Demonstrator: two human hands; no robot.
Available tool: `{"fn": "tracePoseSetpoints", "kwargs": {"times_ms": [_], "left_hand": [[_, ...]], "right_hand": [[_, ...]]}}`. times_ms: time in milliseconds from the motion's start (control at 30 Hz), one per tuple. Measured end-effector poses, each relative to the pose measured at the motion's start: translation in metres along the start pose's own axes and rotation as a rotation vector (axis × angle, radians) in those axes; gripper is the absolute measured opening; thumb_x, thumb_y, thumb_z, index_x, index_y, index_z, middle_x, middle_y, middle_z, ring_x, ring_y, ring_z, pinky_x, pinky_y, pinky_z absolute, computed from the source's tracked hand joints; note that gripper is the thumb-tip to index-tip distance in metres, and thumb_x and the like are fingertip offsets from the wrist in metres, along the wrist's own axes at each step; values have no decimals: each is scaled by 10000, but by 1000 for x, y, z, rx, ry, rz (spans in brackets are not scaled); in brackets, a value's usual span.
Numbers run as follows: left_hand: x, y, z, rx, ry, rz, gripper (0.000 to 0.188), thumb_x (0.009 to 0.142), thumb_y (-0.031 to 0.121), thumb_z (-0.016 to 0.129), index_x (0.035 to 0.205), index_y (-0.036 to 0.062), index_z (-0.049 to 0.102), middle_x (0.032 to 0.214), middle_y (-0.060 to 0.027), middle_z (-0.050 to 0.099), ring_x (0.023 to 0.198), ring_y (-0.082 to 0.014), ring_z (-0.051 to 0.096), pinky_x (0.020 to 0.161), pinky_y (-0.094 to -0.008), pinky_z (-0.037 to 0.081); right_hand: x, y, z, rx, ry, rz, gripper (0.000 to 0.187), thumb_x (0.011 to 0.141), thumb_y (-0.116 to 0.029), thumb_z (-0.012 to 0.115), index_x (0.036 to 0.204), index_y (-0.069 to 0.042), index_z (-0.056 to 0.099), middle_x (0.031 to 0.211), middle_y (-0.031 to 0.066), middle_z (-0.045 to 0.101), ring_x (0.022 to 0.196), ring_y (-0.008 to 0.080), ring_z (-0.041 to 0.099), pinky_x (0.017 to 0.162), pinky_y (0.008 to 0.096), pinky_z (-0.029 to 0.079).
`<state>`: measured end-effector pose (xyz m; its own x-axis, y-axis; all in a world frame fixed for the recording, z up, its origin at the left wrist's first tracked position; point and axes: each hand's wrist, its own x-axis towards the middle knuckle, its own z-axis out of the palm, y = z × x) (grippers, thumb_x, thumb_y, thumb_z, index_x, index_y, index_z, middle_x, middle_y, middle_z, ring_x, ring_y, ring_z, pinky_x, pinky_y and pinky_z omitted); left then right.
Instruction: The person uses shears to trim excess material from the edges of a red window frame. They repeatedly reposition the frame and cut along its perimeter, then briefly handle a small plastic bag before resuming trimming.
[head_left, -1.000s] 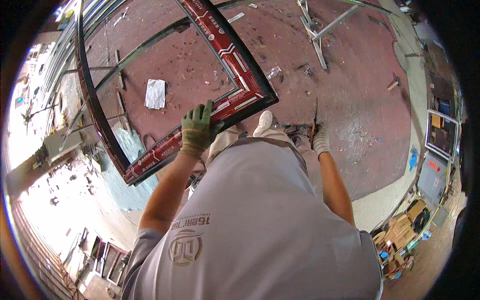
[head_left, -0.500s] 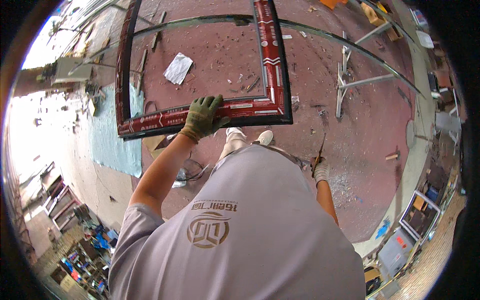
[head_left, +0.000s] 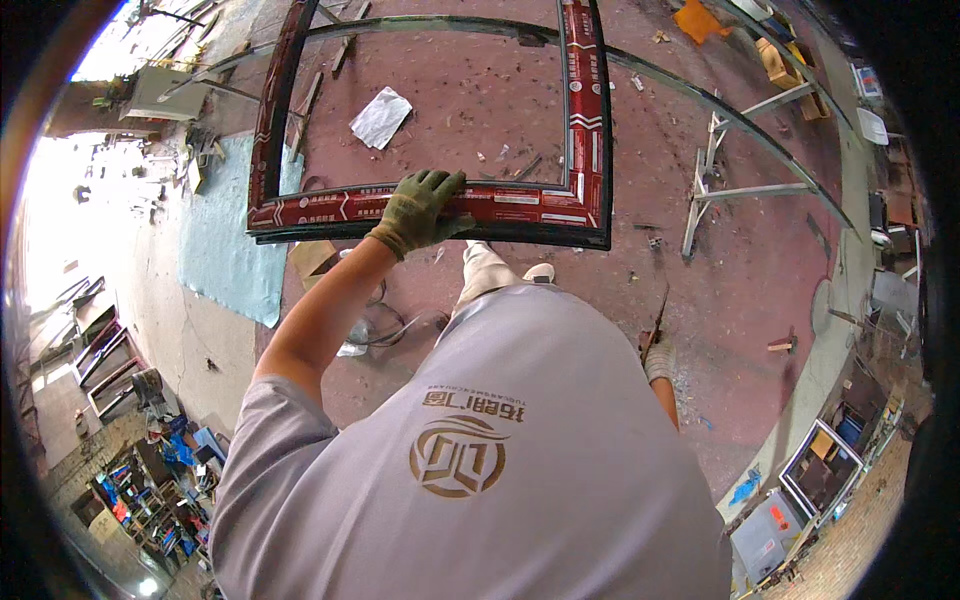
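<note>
A window frame, dark-edged and wrapped in red printed film, extends ahead of me over metal supports. My left hand, in a green glove, is closed over its near bar, left of the middle; the thumb lies along the bar. Low at my right side is my right hand in a whitish glove. It is closed round a slim dark tool whose pointed end sticks up and away from me; its exact kind cannot be made out. The frame's far end is cut off by the picture's edge.
A long metal rail on a trestle leg crosses the red floor. White paper lies beneath the frame. A pale blue sheet is to the left. A hammer rests on the floor at right, with a grey case nearer.
The frame and my left hand on it appear farther right, along with the surroundings. My right hand, with the tool, sits slightly lower and is more hidden behind my body.
</note>
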<state>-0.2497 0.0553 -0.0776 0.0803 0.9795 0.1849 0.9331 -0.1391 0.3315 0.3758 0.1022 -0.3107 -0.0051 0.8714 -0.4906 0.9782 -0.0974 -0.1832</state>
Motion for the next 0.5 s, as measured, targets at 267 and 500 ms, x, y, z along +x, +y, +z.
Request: {"fn": "tracePoseSetpoints", "kwargs": {"times_ms": [267,500], "left_hand": [[-9,-22,-12,-16,-46,48,735,736,472,783,1280,32,558,1115,-168,619,995,-393,591,863,-482,497],[-10,-19,-12,-11,-95,9,699,753,462,747,1279,42,557,1132,-181,620,979,-400,599,851,-490,489]], "right_hand": [[-30,45,42,469,-70,275,265,863,-227,725,920,18,641,729,141,654,621,216,618,578,388,500],[-50,86,72,271,-50,167,343,855,-289,725,909,37,636,726,153,662,641,275,640,600,427,518]]}}
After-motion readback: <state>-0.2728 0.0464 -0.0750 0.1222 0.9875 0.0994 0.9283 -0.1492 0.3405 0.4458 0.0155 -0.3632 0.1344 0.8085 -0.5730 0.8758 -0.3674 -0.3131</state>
